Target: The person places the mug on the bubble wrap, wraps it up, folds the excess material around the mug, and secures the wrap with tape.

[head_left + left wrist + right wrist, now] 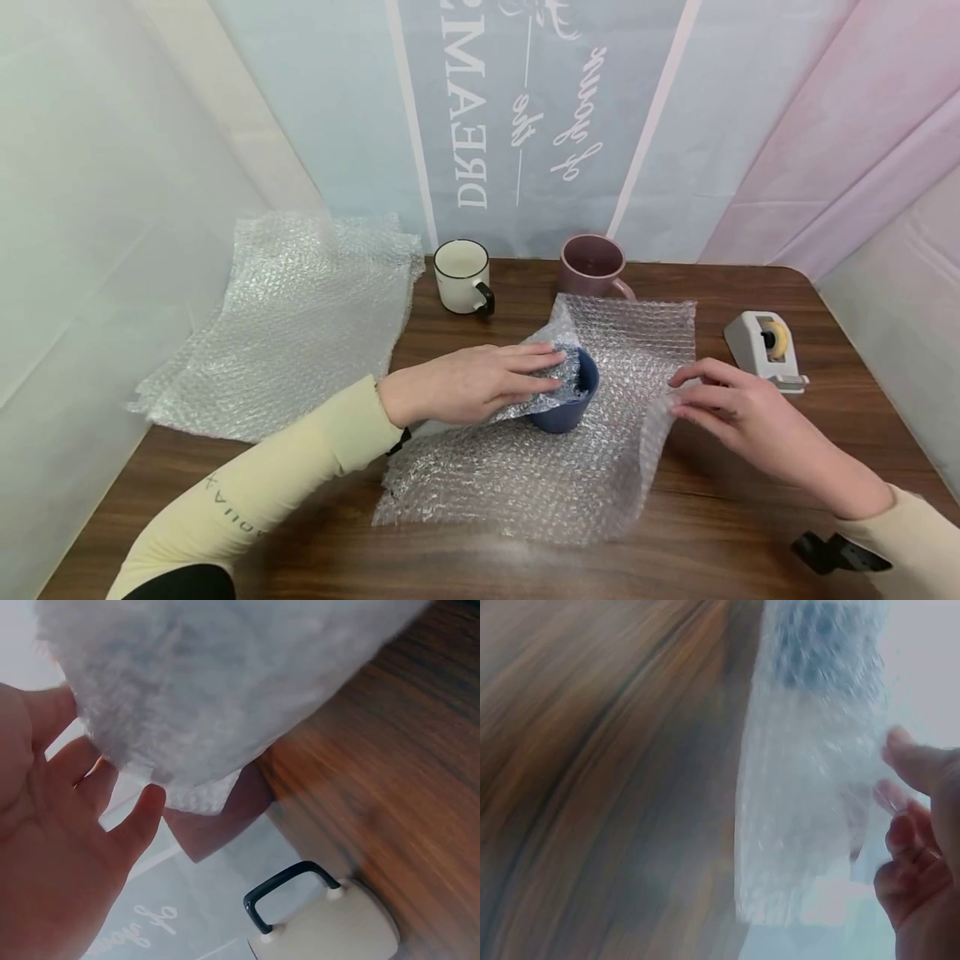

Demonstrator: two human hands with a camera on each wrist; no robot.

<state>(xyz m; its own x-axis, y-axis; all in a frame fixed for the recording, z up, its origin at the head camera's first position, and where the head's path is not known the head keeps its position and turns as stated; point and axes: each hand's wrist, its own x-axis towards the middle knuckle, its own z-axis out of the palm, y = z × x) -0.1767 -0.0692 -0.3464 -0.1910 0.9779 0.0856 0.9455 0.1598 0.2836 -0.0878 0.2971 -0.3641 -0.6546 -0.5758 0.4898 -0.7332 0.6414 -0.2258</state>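
Note:
A blue cup (557, 418) stands on a sheet of bubble wrap (517, 487) in the middle of the table. With straight fingers my left hand (465, 385) presses a folded flap of that sheet over the cup's mouth, which is partly covered. On the other side my right hand (753, 421) pinches the sheet's raised right edge between thumb and fingers. In the left wrist view, the wrap (202, 690) lies against the left fingertips. The right wrist view shows the lifted wrap (795, 802) beside the right fingers, with the blue cup blurred behind it.
A white mug (459, 279) with a black handle and a mauve mug (588, 271) stand at the back. More bubble wrap (300, 325) lies at the left. A white tape dispenser (753, 350) sits at the right, beyond the right hand. A printed curtain (525, 125) hangs behind the table.

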